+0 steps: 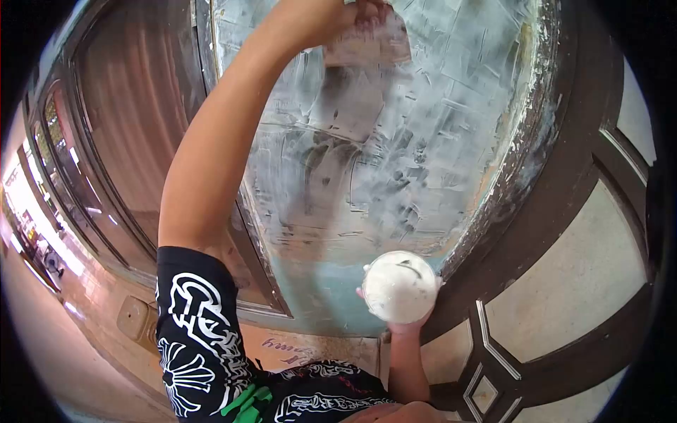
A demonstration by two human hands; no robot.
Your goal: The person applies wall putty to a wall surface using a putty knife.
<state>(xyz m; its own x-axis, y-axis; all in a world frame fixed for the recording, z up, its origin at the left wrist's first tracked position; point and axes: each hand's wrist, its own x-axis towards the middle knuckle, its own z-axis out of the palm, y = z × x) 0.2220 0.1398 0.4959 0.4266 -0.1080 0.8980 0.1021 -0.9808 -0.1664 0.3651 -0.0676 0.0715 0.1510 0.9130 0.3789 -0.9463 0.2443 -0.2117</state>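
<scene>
At the top edge, my left hand [356, 15] is closed on a wide, flat scraper [370, 44], which lies against the wall panel [423, 127]. Streaky white paste covers much of that panel, with grey-green paint showing beneath it. Lower down, my right hand [405, 327] holds up a round tub [400, 287] of white paste from underneath, fingers wrapped about its sides. A dark groove marks the surface of the paste. My left arm is stretched upward across the view, and part of the left hand is cut off by the frame.
Dark wooden framing with pale panels [571, 268] borders the right side. Left of the panel is a dark-framed glass door [134, 106] with a curtain behind it. Below lies a cardboard box [317, 347]; a tan plastic stool [134, 317] stands at lower left.
</scene>
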